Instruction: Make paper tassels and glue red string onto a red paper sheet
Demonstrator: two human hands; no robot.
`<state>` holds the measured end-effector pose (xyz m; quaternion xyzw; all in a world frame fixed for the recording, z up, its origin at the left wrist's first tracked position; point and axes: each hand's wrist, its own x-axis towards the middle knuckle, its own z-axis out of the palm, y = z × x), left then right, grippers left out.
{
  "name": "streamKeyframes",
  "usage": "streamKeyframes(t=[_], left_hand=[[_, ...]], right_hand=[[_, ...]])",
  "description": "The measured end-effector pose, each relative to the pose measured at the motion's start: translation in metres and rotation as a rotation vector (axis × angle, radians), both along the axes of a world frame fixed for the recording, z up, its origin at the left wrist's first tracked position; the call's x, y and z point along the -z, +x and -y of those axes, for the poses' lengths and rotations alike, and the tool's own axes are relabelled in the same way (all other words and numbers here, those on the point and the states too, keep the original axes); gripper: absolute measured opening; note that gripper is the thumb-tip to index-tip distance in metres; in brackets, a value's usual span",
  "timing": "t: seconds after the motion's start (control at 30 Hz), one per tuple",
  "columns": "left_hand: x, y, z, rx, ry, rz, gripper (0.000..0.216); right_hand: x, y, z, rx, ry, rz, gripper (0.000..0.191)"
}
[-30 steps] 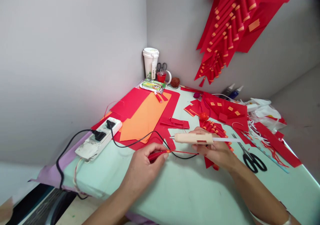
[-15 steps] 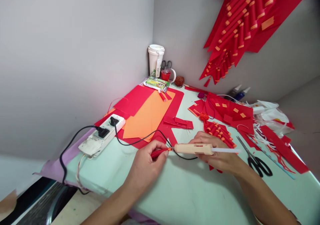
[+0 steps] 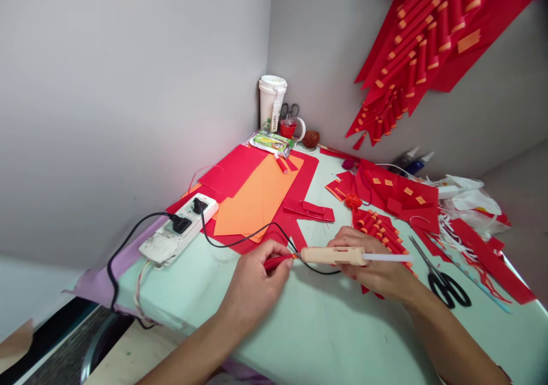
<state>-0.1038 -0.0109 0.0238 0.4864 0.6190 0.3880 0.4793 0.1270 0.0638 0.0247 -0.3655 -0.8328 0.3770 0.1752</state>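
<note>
Between the thumb and fingers of my left hand (image 3: 261, 273) is a slim red paper tassel (image 3: 275, 261) with an orange band at its end, pointing right. My right hand (image 3: 363, 259) is wrapped round a cream hot glue gun (image 3: 331, 255), a translucent glue stick (image 3: 387, 257) jutting from its back. The gun's nozzle meets the orange end of the tassel. Behind my right hand lies a red paper piece with small orange-tipped paper rolls (image 3: 380, 225), partly hidden by the hand. A black cord runs across the table behind both hands.
A white power strip (image 3: 178, 231) with black plugs stands at the left edge. Red and orange paper sheets (image 3: 240, 213) cover the back left. Black-handled scissors (image 3: 447, 285) lie to the right. Red firecracker decorations (image 3: 411, 48) hang on the wall. A white cup (image 3: 273, 102) stands in the corner.
The whole view has shifted slightly, so things appear a little further right. Both hands keep their hold, and the nozzle stays at the tassel's end.
</note>
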Motion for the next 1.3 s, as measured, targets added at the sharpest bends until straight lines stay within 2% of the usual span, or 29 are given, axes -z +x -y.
streamKeyframes(t=[0.73, 1.3], left_hand=[[0.0027, -0.0002, 0.0011, 0.014, 0.002, -0.042, 0.011], [0.0019, -0.0004, 0.0018, 0.01, 0.013, -0.039, 0.013]], right_hand=[[-0.0027, -0.001, 0.0015, 0.005, 0.01, 0.053, 0.011], [-0.006, -0.0018, 0.0044, 0.022, -0.019, 0.047, 0.015]])
